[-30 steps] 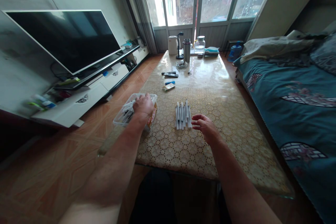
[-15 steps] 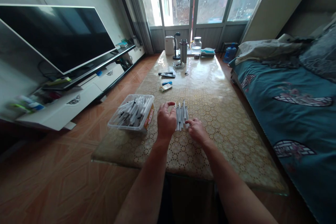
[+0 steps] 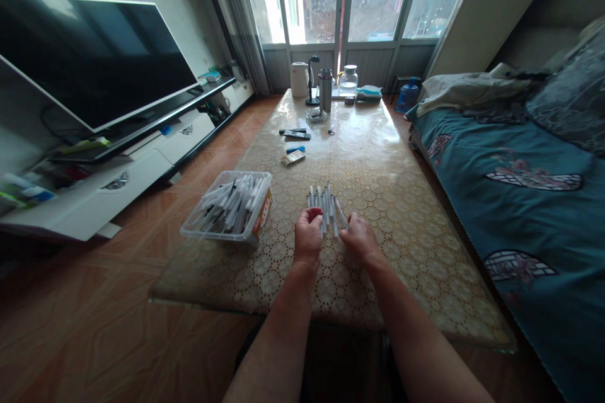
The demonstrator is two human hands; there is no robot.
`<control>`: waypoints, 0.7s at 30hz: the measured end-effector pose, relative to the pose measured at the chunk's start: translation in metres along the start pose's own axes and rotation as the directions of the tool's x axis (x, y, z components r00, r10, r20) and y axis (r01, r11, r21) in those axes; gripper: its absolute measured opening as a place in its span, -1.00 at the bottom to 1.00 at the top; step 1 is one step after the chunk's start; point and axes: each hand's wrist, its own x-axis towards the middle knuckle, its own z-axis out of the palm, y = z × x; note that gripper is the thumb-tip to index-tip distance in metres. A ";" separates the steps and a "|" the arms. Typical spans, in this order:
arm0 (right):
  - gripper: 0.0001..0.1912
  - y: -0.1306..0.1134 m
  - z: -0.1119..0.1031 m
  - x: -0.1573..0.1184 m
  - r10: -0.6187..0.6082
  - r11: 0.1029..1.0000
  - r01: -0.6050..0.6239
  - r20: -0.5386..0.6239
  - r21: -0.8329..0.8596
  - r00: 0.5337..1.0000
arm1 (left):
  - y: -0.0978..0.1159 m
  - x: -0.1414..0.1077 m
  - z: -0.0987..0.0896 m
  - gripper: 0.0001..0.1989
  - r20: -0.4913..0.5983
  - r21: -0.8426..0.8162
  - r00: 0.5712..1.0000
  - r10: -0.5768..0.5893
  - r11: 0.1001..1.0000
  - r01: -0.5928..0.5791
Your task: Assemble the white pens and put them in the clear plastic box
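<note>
Several slim white pens (image 3: 328,206) with dark tips lie side by side, pointing away from me, on the patterned tablecloth (image 3: 401,245). My left hand (image 3: 309,234) is at their near left end, its fingers curled together; whatever is between them is too small to make out. At the near right, my right hand (image 3: 360,237) pinches the lower end of a slanted pen (image 3: 341,213). To the left stands a clear plastic box (image 3: 225,236) heaped with many similar white pens (image 3: 231,204).
Beyond the pens lie a small cigarette-like pack (image 3: 293,158), a blue item (image 3: 295,149) and dark remotes (image 3: 295,133). Farther back stand a glass ashtray (image 3: 316,116), steel thermos (image 3: 326,90), white kettle (image 3: 300,80) and glass jug (image 3: 348,80). A bed is on the right.
My left hand has moved closer to me, uncovering pens on the left. The rightmost pen now slants outward in my right hand. The whole view has shifted slightly.
</note>
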 end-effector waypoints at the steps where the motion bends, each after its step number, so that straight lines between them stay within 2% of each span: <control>1: -0.82 0.002 -0.003 0.002 0.004 0.996 -0.005 0.008 0.083 1.000 | -0.001 0.000 0.002 -0.83 0.008 -0.002 1.000 -0.012 1.000 0.012; 3: -0.91 0.007 -0.011 0.004 -0.002 0.942 -0.020 0.065 0.334 0.998 | -0.001 -0.001 0.005 -0.81 0.022 0.001 0.999 -0.039 0.999 0.039; 4: -0.92 0.008 -0.016 0.004 -0.014 0.873 -0.041 0.109 0.485 0.994 | 0.000 -0.002 0.005 -0.80 0.030 0.006 0.998 -0.059 0.998 0.059; 6: -0.89 0.009 -0.025 0.001 -0.068 0.655 -0.107 0.199 0.748 0.978 | 0.001 -0.003 0.006 -0.79 0.062 0.020 0.992 -0.110 0.994 0.109; 8: -0.86 0.007 -0.032 -0.004 -0.147 0.443 -0.178 0.267 0.878 0.952 | 0.003 -0.005 0.007 -0.76 0.116 0.021 0.980 -0.164 0.987 0.162; 9: -0.85 0.005 -0.035 -0.007 -0.181 0.383 -0.209 0.295 0.900 0.938 | 0.004 -0.005 0.008 -0.73 0.151 0.011 0.972 -0.182 0.983 0.183; 11: -0.83 0.002 -0.038 -0.012 -0.227 0.333 -0.255 0.339 0.908 0.913 | 0.006 -0.004 0.010 -0.67 0.212 -0.017 0.960 -0.185 0.981 0.193; 13: -0.77 0.000 -0.039 -0.015 -0.251 0.307 -0.282 0.363 0.909 0.897 | 0.007 -0.003 0.011 -0.63 0.214 -0.027 0.968 -0.128 0.990 0.137; 16: -0.67 -0.002 -0.041 -0.016 -0.284 0.234 -0.314 0.373 0.920 0.883 | 0.007 -0.002 0.010 -0.52 0.132 0.047 0.989 0.063 0.996 -0.070; 18: -0.67 -0.002 -0.042 -0.016 -0.299 0.206 -0.328 0.378 0.922 0.876 | 0.008 -0.002 0.009 -0.48 0.132 0.121 0.976 0.173 0.974 -0.189; 19: -0.68 -0.001 -0.043 -0.016 -0.306 0.202 -0.326 0.376 0.923 0.875 | 0.008 -0.003 0.008 -0.48 0.150 0.135 0.970 0.192 0.968 -0.213; 21: -0.69 -0.001 -0.044 -0.017 -0.325 0.210 -0.312 0.368 0.926 0.871 | 0.009 -0.004 0.008 -0.44 0.163 0.087 0.972 0.167 0.979 -0.183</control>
